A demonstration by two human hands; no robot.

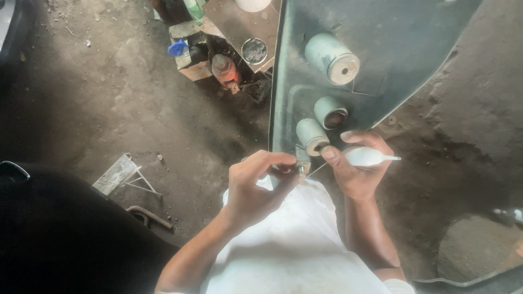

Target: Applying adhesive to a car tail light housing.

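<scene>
Two bare hands worked at the lower edge of a dark grey panel [376, 38] standing over a dirt floor [109, 98]; left hand [253, 188] had thumb and fingers pressed together, pinching a small metal part [301, 167] at the panel's bottom corner; right hand [354, 169] was curled shut around a white tool [366, 157], its thin tip pointing right, thumb touching the nearest stub; three pale cylindrical stubs [331, 59] projected from the panel face, two small ones just above the hands, one larger higher up; white cloth [294, 245] lay below the hands; a round tin [254, 50] and a reddish bottle [224, 69] sat well apart, upper centre; a bent metal rod [150, 216] lay on the floor at left.
</scene>
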